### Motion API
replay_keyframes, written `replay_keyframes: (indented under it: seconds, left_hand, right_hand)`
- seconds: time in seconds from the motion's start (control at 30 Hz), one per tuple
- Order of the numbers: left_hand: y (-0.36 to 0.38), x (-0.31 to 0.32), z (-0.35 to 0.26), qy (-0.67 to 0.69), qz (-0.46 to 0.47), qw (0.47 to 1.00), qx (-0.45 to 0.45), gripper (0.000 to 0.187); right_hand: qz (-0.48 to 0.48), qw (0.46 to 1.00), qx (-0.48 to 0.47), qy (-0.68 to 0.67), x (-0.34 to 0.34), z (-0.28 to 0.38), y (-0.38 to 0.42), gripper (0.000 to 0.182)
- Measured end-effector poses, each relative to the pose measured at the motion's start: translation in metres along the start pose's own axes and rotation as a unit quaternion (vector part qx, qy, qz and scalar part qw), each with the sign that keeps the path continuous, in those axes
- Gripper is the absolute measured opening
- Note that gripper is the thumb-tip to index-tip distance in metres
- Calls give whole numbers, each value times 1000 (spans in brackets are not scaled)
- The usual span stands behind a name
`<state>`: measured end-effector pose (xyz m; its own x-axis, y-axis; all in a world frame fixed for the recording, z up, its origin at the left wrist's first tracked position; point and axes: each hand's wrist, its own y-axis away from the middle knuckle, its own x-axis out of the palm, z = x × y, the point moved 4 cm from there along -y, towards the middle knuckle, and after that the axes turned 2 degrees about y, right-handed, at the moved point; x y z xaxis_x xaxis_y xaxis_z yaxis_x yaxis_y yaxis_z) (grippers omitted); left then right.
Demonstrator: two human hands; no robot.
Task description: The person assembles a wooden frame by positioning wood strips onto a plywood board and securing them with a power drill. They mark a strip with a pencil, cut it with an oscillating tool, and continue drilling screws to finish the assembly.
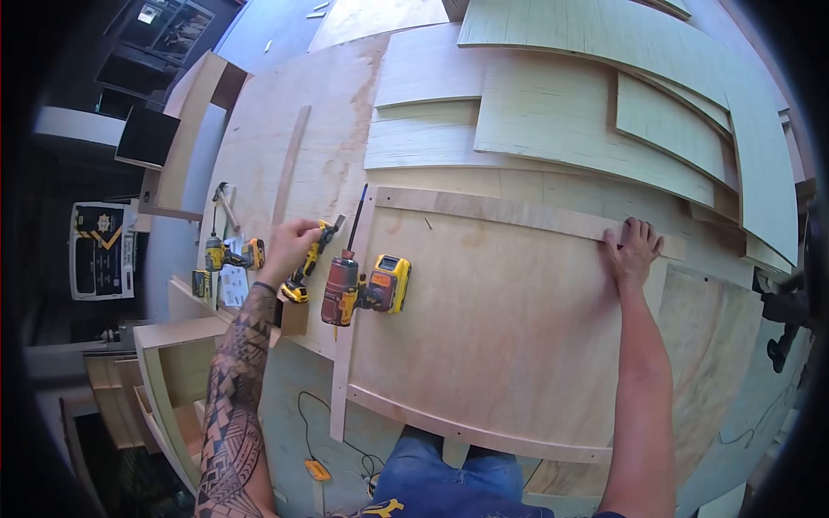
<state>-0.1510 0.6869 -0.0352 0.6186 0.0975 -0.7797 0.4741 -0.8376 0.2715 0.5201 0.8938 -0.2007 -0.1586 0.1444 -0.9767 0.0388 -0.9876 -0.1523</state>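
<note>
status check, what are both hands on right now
Left hand grips small yellow-and-black tool. Right hand flat on thin plywood strip. Yellow-and-black cordless drill lies between them on the plywood panel.

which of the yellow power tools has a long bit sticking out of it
The big drill lying on the framed plywood panel, right of the left hand. A long dark bit points up from its chuck. The tool under that hand and the one at the bench's left edge show none.

Yellow drill (pixel 304 262) gripped by left hand (pixel 289 244) just left of the larger cordless drill (pixel 363 289), right hand (pixel 632 250) pressed flat on wooden strip (pixel 501 212) far right of it, plywood panel (pixel 484 328) laid on tabletop (pixel 276 147)
</note>
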Motion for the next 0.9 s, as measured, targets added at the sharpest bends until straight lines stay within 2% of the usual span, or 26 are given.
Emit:
replay_keyframes:
  seconds: [0.07,0.13,0.17,0.2,0.23,0.4,0.5,0.53,0.6,0.63,0.73,0.8,0.87,0.9]
  left_hand:
    - [-4,33,-18,20,45,998,25,26]
    - [-9,69,-31,35,141,988,47,32]
    - [-16,82,-24,38,145,988,47,32]
    - [-22,99,-19,-70,154,965,202,35]
    - [-23,113,-23,-176,159,906,352,38]
    - [-44,154,-35,-78,166,900,396,42]
    - [-48,171,-60,-107,139,862,475,45]
    - [-54,174,-59,-101,143,862,476,45]
    - [-60,184,-53,-208,124,821,518,47]
    - [-63,188,-49,-203,128,821,518,47]
    - [-68,190,-44,-190,102,815,537,39]
    - [-76,188,-48,-213,109,830,504,26]
    - [-76,179,-57,-202,96,817,531,19]
    - [-79,170,-53,-144,103,848,500,17]
  right_hand:
    - [-3,1000,5,3,-3,-1,3,62]
    - [-8,1000,0,11,-3,-1,0,60]
    - [-7,1000,1,15,-4,0,-1,60]
    - [-16,1000,-3,11,-4,1,-2,59]
    - [-26,1000,-5,7,-3,1,0,58]
    - [-46,998,-22,35,6,-6,1,58]
    - [-51,996,-55,48,9,-7,1,55]
    - [-48,996,-54,54,9,-7,1,55]
    - [-33,995,-49,79,10,-5,-2,55]
    - [-29,995,-48,84,9,-3,-3,55]
    - [-13,996,-28,88,8,-3,-1,55]
    - [-40,995,-50,80,6,0,0,54]
    - [-45,995,-45,76,5,1,1,54]
    - [-40,995,-40,81,6,0,-1,55]
